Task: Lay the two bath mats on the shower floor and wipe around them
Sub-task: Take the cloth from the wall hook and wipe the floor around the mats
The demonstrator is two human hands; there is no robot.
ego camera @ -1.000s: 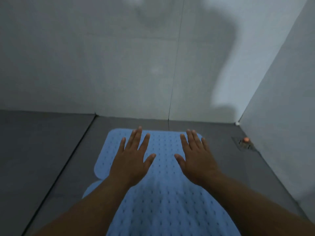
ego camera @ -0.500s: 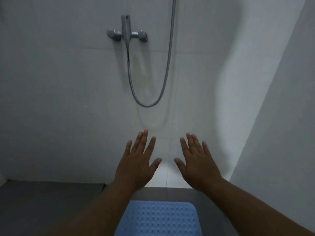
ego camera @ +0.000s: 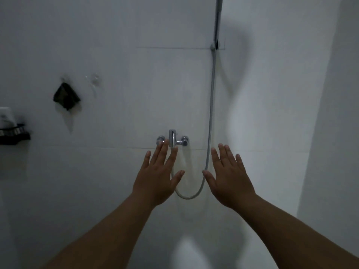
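My left hand [ego camera: 157, 179] and my right hand [ego camera: 229, 179] are held out flat in front of me, palms away, fingers spread, holding nothing. Both are in the air in front of the white tiled shower wall. My left fingertips overlap the chrome shower tap [ego camera: 172, 140] in the view. No bath mat and no floor are in view.
A metal shower hose [ego camera: 210, 117] loops down from a wall holder [ego camera: 214, 45] between my hands. A dark cloth-like item [ego camera: 66, 97] hangs on the wall at left. A black wire rack [ego camera: 13, 133] with a white container sits at the far left edge. A side wall closes the right.
The view has tilted up from the floor to the wall; the blue mat has dropped out of sight. My hands have lifted off the mat and stay spread.
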